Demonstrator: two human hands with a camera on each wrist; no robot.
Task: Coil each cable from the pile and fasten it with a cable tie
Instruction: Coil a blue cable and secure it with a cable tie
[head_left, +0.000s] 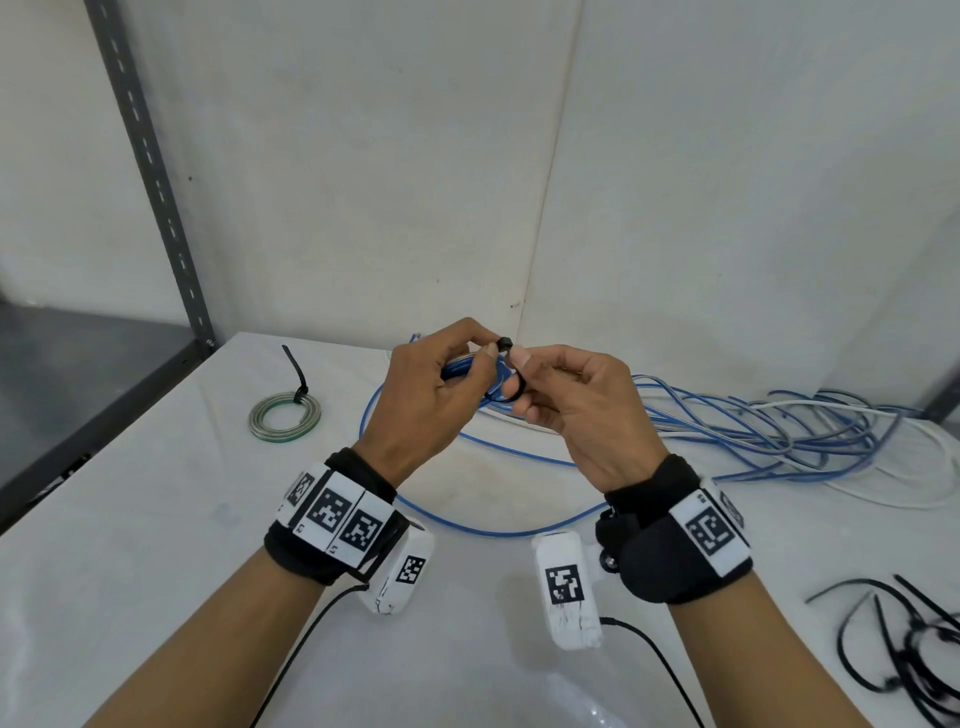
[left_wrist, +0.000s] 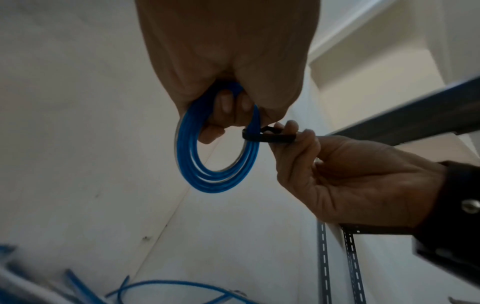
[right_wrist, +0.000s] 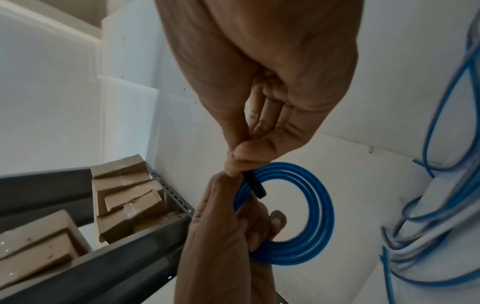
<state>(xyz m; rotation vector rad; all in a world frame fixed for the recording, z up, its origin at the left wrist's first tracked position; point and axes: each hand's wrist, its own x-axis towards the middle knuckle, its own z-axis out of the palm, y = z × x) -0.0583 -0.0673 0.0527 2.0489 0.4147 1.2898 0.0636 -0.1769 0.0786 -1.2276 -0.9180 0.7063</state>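
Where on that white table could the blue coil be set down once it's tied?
Bare white table lies near left, in front of the tied grey-green coil, and between the forearms. Crowded: the loose blue and white cable pile far right, the spare black cable ties near right.

Black wrist straps (head_left: 332, 545) — white tags, black square codes, trailing wires

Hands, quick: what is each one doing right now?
Left hand: closed, gripping the coiled blue cable.
Right hand: closed, pinching the black plastic cable tie looped round that coil.
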